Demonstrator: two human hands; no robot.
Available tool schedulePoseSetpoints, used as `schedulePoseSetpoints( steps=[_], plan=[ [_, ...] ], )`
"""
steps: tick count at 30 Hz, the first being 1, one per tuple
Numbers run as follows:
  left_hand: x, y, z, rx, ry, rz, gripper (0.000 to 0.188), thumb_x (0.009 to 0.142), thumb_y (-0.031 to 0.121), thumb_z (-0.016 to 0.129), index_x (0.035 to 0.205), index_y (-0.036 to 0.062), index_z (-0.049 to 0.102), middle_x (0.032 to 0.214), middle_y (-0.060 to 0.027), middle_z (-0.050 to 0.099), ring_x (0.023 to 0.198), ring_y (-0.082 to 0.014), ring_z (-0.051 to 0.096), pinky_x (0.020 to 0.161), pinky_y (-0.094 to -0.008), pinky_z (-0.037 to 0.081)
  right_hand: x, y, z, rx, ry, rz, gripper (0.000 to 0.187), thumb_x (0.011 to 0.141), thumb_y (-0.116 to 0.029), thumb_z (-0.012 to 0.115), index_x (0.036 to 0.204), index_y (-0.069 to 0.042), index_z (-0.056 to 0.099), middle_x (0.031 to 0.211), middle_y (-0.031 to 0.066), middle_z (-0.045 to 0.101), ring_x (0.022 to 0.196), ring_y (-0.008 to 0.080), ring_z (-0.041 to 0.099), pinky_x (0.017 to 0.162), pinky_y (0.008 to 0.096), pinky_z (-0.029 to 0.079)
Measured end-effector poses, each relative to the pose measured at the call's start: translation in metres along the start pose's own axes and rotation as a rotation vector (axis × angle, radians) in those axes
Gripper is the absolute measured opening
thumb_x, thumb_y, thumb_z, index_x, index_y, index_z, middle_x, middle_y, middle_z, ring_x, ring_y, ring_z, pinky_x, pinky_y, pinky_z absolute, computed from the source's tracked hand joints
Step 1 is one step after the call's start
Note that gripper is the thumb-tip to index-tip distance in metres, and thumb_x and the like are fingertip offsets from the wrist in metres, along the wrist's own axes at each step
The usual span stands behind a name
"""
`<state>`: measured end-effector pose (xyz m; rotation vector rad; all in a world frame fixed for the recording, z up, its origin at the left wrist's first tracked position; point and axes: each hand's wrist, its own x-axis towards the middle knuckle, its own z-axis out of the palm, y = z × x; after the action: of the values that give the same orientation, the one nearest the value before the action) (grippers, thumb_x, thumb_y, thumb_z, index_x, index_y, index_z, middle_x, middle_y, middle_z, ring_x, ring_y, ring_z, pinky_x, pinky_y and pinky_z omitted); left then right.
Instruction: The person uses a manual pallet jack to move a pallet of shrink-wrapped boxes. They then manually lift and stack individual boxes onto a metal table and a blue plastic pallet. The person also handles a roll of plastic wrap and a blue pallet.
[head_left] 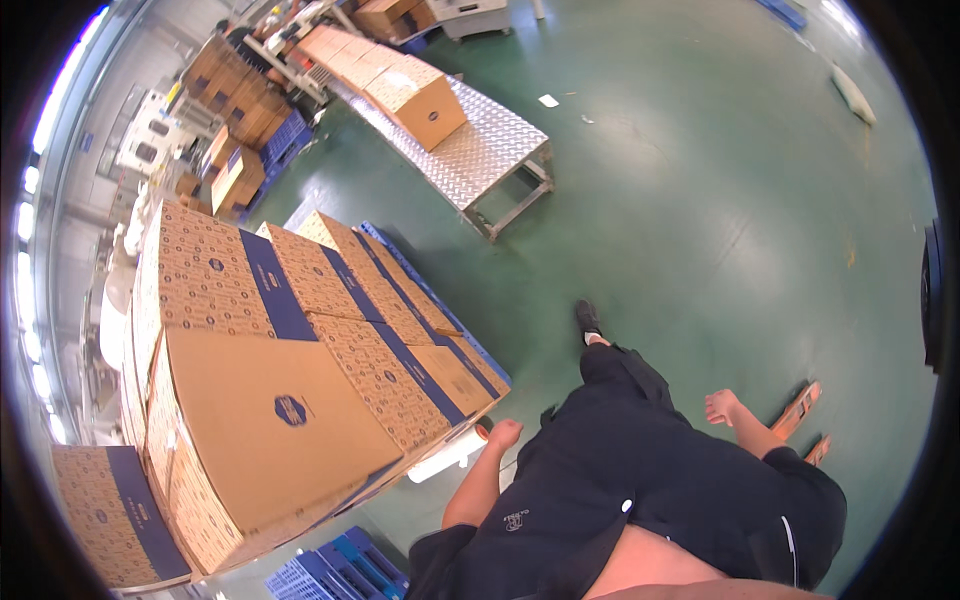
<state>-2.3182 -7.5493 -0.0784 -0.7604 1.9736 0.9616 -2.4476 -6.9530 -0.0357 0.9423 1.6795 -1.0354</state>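
Observation:
My left hand hangs at my side with its fingers curled into a loose fist, and nothing shows in it. Close beside it is a white roll of wrap with an orange end; whether they touch is hard to tell. To the left rises a stack of printed cartons with dark blue bands, piled on a blue pallet. My right hand swings out on the other side, its fingers bent in and holding nothing visible.
Ahead, a metal checker-plate table carries a row of cartons. More boxes sit on a blue pallet at the far left, near a person. Orange forks lie on the green floor at my right. Blue pallets are at lower left.

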Motion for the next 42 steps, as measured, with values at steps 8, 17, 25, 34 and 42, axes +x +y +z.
schedulePoseSetpoints(
  steps=[8,17,25,34,42],
  plan=[
    [0.037,0.151,-0.125,-0.322,0.252,-0.036,0.038,0.088,0.035,0.058,0.09,-0.0011,0.069,0.083,-0.0194,0.069,0.084,-0.0332,0.067,0.078,-0.041,0.051,0.126,-0.331,-0.01,-0.767,-0.184,-0.465,0.016,0.086,-0.021,0.06,0.082,-0.006,0.064,0.071,0.0089,0.063,0.063,0.0233,0.061,0.058,0.0396,0.051],
    [0.142,0.162,-0.252,-0.382,0.296,0.001,0.037,0.087,0.036,0.058,0.1,0.0029,0.069,0.095,-0.0171,0.071,0.094,-0.0318,0.067,0.083,-0.0386,0.051,0.058,-0.681,0.154,-0.179,-0.063,-0.562,0.019,0.095,-0.026,0.056,0.095,-0.007,0.058,0.087,0.0074,0.063,0.067,0.0183,0.062,0.062,0.0358,0.054],
    [0.224,0.196,-0.49,-0.171,0.26,0.112,0.037,0.087,0.037,0.057,0.096,0.0032,0.067,0.094,-0.0183,0.07,0.094,-0.0321,0.067,0.083,-0.0394,0.051,0.114,-0.665,0.277,-0.315,-0.172,-0.31,0.024,0.093,-0.02,0.055,0.075,-0.005,0.056,0.065,0.0048,0.054,0.054,0.0188,0.054,0.045,0.0332,0.043],
    [0.342,0.255,-0.699,0.017,0.313,0.267,0.033,0.087,0.033,0.059,0.097,0.0031,0.068,0.092,-0.0191,0.07,0.093,-0.0349,0.067,0.083,-0.0409,0.051,0.106,-0.797,0.406,-0.324,0.013,-0.392,0.033,0.093,-0.026,0.056,0.072,-0.001,0.059,0.064,0.0103,0.058,0.049,0.0183,0.053,0.045,0.0334,0.042],
    [0.396,0.29,-0.83,0.066,0.175,0.224,0.033,0.088,0.034,0.059,0.098,0.0036,0.067,0.094,-0.0189,0.07,0.095,-0.035,0.067,0.084,-0.042,0.051,0.148,-1.056,0.494,-0.45,0.281,-0.678,0.032,0.085,-0.029,0.06,0.093,0.001,0.068,0.093,0.0229,0.068,0.092,0.036,0.066,0.082,0.0451,0.05]
  ],
)
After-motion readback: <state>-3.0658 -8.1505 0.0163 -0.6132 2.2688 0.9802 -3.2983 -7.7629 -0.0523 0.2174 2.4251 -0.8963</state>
